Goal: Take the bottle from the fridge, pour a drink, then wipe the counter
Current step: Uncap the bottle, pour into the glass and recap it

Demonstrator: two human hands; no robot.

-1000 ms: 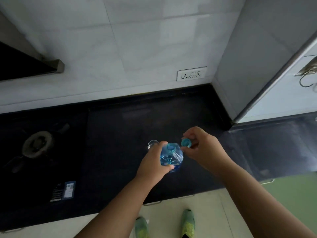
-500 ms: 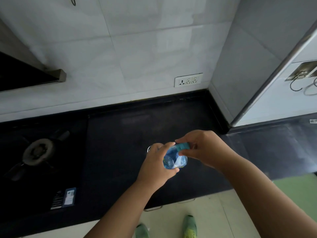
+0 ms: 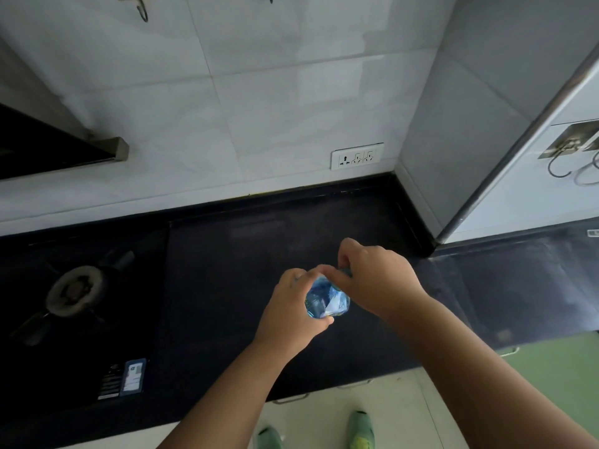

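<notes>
Left hand (image 3: 293,306) wrapped round the blue bottle (image 3: 327,301), fingers curled on its side. Right hand (image 3: 372,281) over the bottle top, fingertips pinched there; only a sliver of teal shows beneath them. Bottle held over the dark counter (image 3: 246,270), right of the gas burner (image 3: 76,291), near the counter's front edge. Wall socket (image 3: 356,156) beyond the bottle.

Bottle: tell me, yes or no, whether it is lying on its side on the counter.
No: the bottle stands upright, gripped by the left hand, while the right hand pinches its top.
</notes>
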